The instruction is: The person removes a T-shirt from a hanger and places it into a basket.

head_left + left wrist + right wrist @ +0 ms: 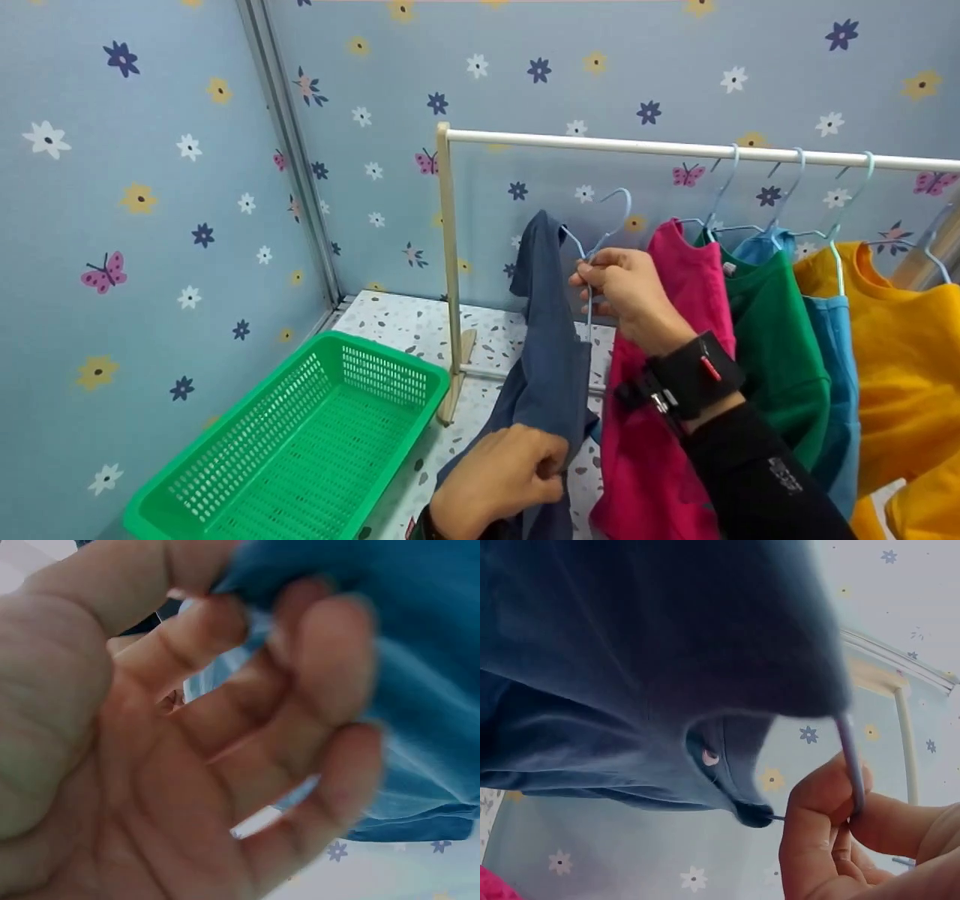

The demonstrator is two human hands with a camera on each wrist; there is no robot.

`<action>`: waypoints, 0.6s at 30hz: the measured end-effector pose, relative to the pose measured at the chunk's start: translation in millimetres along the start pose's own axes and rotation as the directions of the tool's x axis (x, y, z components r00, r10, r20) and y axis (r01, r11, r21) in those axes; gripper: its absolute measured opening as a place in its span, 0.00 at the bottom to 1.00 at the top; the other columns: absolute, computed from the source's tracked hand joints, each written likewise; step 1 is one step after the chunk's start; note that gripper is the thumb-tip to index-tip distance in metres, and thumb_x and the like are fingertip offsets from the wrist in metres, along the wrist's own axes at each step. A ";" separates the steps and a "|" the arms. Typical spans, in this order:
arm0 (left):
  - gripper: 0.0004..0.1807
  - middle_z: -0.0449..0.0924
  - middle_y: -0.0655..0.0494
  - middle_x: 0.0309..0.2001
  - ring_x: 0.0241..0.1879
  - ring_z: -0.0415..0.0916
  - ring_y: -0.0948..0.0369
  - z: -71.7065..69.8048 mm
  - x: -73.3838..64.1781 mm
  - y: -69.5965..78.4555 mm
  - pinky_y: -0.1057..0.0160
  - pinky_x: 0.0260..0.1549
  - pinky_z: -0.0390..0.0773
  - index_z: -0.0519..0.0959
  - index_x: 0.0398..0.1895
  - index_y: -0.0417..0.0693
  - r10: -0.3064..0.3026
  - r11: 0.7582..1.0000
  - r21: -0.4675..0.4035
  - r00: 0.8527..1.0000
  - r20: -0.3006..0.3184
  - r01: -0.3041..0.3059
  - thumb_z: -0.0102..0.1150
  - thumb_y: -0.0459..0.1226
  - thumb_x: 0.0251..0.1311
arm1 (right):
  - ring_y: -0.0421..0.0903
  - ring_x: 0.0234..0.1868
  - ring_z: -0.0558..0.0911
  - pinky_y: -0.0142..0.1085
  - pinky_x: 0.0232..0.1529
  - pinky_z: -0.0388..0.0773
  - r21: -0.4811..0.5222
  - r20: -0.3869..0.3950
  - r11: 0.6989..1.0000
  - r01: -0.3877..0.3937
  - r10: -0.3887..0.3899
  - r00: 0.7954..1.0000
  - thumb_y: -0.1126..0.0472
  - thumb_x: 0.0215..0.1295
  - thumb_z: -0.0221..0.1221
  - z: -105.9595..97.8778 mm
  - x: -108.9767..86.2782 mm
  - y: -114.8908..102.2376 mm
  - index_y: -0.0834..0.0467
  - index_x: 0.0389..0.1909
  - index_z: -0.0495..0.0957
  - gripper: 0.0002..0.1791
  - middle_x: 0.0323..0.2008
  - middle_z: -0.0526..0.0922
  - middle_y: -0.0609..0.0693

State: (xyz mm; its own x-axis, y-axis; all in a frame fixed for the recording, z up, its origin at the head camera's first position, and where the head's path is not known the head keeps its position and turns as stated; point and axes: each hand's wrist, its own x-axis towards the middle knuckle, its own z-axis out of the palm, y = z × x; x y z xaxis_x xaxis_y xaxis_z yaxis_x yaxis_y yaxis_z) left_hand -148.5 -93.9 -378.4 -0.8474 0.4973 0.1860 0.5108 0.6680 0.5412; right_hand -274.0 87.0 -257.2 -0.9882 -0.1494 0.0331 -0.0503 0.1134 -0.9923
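My right hand (626, 292) pinches a pale blue wire hanger (619, 214) just below its hook, which hangs free beneath the rail. A dark blue shirt (551, 375) drapes from the hanger, one shoulder high on the left and the other lower. In the right wrist view, the shirt's neck opening with a small label (710, 757) shows, and wire runs from the fingers to both sides of it. Below, my left hand (502, 476) is at the shirt's body. The left wrist view shows curled fingers, with thumb and index finger pinching the blue cloth (427, 705).
A white rail (555, 140) on a wooden stand spans the back. Right of my hand hang a pink shirt (675, 450), a green shirt (780, 352), a light blue garment (836, 375) and a yellow shirt (900, 352). A green basket (439, 375) stands left on the speckled surface.
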 end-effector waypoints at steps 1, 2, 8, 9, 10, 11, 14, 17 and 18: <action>0.19 0.56 0.69 0.17 0.18 0.57 0.69 0.1 -0.2 -1.2 0.69 0.19 0.58 0.65 0.16 0.57 -0.027 1.000 -0.002 0.999 0.023 0.027 0.66 0.31 0.48 | 0.44 0.31 0.78 0.33 0.35 0.84 0.002 -0.006 1.000 0.011 -0.011 1.000 0.65 0.83 0.53 -0.6 -1.0 0.5 0.70 0.55 0.76 0.12 0.36 0.84 0.53; 0.19 0.55 0.69 0.17 0.17 0.56 0.68 0.1 -0.2 -2.4 0.68 0.19 0.57 0.64 0.16 0.57 -0.054 0.999 -0.006 0.997 0.047 0.054 0.65 0.31 0.48 | 0.44 0.30 0.78 0.33 0.34 0.83 0.001 -0.013 1.000 0.025 -0.025 1.000 0.65 0.83 0.52 -1.2 -1.9 0.8 0.70 0.53 0.76 0.11 0.36 0.84 0.53; 0.22 0.55 0.68 0.16 0.17 0.56 0.66 -2.7 -0.7 -13.6 0.67 0.19 0.57 0.62 0.14 0.57 -0.132 0.991 0.038 0.991 0.035 0.131 0.66 0.29 0.45 | 0.42 0.25 0.77 0.31 0.29 0.81 -0.072 -0.085 0.992 0.106 -0.112 0.990 0.66 0.83 0.52 -3.3 -6.2 2.3 0.69 0.47 0.77 0.08 0.31 0.83 0.51; 0.22 0.55 0.68 0.17 0.18 0.56 0.66 -3.7 -1.3 -15.8 0.66 0.20 0.57 0.62 0.14 0.58 -0.139 0.989 0.044 0.990 0.019 0.138 0.67 0.29 0.44 | 0.42 0.24 0.77 0.31 0.28 0.81 -0.090 -0.099 0.989 0.114 -0.122 0.988 0.67 0.82 0.52 -3.2 -6.7 2.7 0.69 0.47 0.77 0.08 0.30 0.83 0.51; 0.23 0.55 0.67 0.17 0.18 0.56 0.66 -4.4 -1.9 -17.6 0.66 0.20 0.56 0.61 0.14 0.58 -0.147 0.988 0.051 0.989 0.001 0.147 0.67 0.29 0.44 | 0.41 0.23 0.76 0.31 0.27 0.80 -0.103 -0.112 0.987 0.121 -0.132 0.985 0.68 0.82 0.52 -2.9 -7.0 3.1 0.70 0.47 0.78 0.08 0.29 0.83 0.50; 0.23 0.55 0.67 0.17 0.18 0.56 0.66 -4.9 -2.4 -19.3 0.66 0.20 0.57 0.61 0.14 0.58 -0.157 0.986 0.053 0.987 -0.019 0.158 0.67 0.29 0.44 | 0.41 0.23 0.76 0.31 0.26 0.79 -0.122 -0.123 0.984 0.128 -0.143 0.982 0.68 0.81 0.52 -2.8 -7.6 3.5 0.70 0.47 0.78 0.08 0.29 0.83 0.50; 0.23 0.57 0.66 0.17 0.19 0.59 0.64 -5.0 -3.0 -23.0 0.64 0.20 0.58 0.61 0.14 0.58 -0.200 0.977 0.059 0.977 -0.069 0.204 0.66 0.28 0.44 | 0.40 0.22 0.76 0.32 0.24 0.80 -0.177 -0.151 0.973 0.147 -0.174 0.973 0.69 0.80 0.53 -3.1 -9.7 4.7 0.71 0.46 0.80 0.09 0.28 0.84 0.50; 0.23 0.62 0.63 0.17 0.20 0.64 0.62 -4.1 -2.3 -24.0 0.61 0.21 0.62 0.62 0.14 0.57 -0.246 0.965 0.067 0.963 -0.114 0.254 0.66 0.27 0.46 | 0.41 0.22 0.77 0.32 0.24 0.80 -0.243 -0.162 0.956 0.165 -0.207 0.965 0.69 0.79 0.53 -3.5 -12.4 5.6 0.72 0.45 0.81 0.10 0.28 0.85 0.52; 0.22 0.64 0.62 0.17 0.20 0.66 0.61 -3.7 -1.7 -24.1 0.60 0.21 0.64 0.63 0.13 0.57 -0.261 0.960 0.069 0.957 -0.126 0.271 0.66 0.27 0.46 | 0.41 0.22 0.78 0.32 0.24 0.80 -0.263 -0.165 0.950 0.169 -0.217 0.962 0.69 0.79 0.53 -3.5 -13.3 6.0 0.72 0.45 0.82 0.11 0.28 0.85 0.53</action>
State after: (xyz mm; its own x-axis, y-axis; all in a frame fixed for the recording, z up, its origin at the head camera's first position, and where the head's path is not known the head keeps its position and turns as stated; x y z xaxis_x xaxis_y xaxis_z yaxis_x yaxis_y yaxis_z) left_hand -159.9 -112.9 -388.7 -0.9627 0.2314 0.1399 0.2704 0.8145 0.5132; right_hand -261.7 93.2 -263.2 -0.9637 -0.0067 0.2669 -0.2532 0.3406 -0.9055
